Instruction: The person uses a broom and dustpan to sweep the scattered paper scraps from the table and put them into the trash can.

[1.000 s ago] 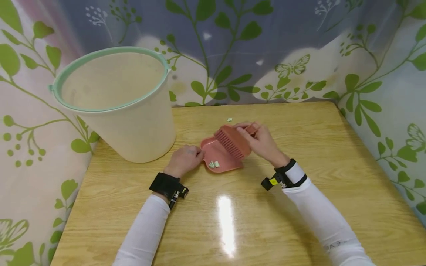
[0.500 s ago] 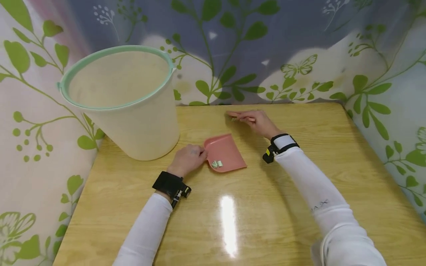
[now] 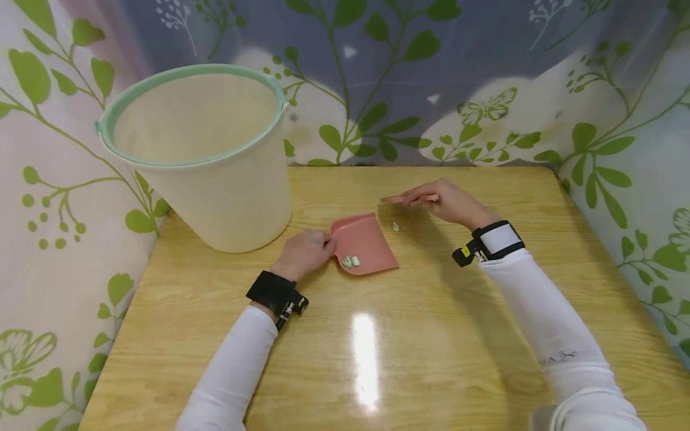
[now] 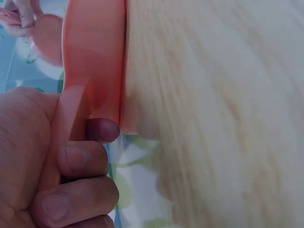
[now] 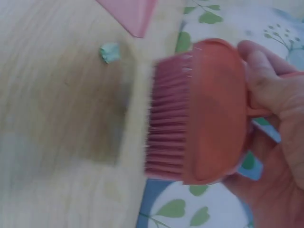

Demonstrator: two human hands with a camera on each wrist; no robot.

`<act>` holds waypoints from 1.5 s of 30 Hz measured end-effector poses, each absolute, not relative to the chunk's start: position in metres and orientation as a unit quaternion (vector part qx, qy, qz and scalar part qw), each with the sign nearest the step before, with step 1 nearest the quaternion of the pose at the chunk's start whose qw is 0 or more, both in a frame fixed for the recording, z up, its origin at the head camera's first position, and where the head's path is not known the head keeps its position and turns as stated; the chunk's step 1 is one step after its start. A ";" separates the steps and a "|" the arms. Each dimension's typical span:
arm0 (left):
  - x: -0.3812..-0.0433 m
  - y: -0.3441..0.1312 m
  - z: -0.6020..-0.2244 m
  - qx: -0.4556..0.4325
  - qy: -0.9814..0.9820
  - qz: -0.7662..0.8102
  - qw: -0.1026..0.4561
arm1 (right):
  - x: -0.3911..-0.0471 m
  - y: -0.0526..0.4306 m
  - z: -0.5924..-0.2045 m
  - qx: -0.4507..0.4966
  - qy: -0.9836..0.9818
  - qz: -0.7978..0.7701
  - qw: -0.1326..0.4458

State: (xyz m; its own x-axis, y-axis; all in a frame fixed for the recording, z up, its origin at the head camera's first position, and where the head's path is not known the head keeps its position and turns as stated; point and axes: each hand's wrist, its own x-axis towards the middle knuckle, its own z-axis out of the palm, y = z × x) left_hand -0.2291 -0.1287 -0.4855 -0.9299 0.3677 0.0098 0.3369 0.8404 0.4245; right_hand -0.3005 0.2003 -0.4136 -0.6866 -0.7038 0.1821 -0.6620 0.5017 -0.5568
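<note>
Lying beyond brush (image 5: 199,114) fingers (image 5: 259,66) — paper scrap (image 5: 110,52)

Bright overhead glare on table (image 3: 366,359); wrist views blurred.

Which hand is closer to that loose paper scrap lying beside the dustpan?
Right. The right hand, gripping the brush, sits just beyond the scrap. The left hand holds the dustpan handle on the pan's far side.

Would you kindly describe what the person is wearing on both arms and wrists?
Both arms wear long white sleeves; the right sleeve bears small dark lettering near the elbow. The left wrist carries a broad black strap with a small camera unit. The right wrist has a narrower black band over the cuff, with a black unit marked yellow.
</note>
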 end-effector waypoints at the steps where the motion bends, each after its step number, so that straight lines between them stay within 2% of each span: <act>1: -0.230 -0.129 -0.485 0.186 0.958 0.214 0.035 | -0.300 0.199 -0.415 -0.394 0.867 -0.304 0.035; 9: -0.234 -0.127 -0.483 0.192 0.957 0.211 0.047 | -0.272 0.215 -0.414 -0.405 0.857 -0.302 0.098; 12: -0.236 -0.127 -0.482 0.193 0.957 0.209 0.050 | -0.260 0.229 -0.401 -0.407 0.862 -0.295 0.064; 16: -0.239 -0.127 -0.478 0.189 0.958 0.210 0.057 | -0.254 0.241 -0.390 -0.341 0.905 -0.252 -0.040; 18: -0.239 -0.128 -0.476 0.186 0.958 0.211 0.059 | -0.256 0.243 -0.395 -0.293 0.927 -0.218 -0.080; 22: -0.238 -0.129 -0.478 0.185 0.957 0.214 0.064 | -0.260 0.235 -0.422 -0.223 0.946 -0.205 -0.117; 27: -0.237 -0.130 -0.485 0.184 0.954 0.226 0.069 | -0.257 0.206 -0.443 -0.205 0.932 -0.268 -0.134; 35: -0.238 -0.130 -0.487 0.174 0.960 0.210 0.057 | -0.245 0.163 -0.442 -0.228 0.918 -0.310 -0.094; 45: -0.238 -0.124 -0.487 0.175 0.961 0.205 0.065 | -0.234 0.138 -0.446 -0.204 0.902 -0.361 -0.116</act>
State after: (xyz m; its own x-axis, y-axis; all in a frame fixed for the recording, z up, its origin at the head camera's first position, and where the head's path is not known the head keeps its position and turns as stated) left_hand -0.2383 -0.1236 -0.4868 -0.9305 0.3625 -0.0523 0.3096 0.8548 0.4164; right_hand -0.2339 0.1384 -0.4456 -0.8896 -0.2847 0.3571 -0.4525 0.6559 -0.6042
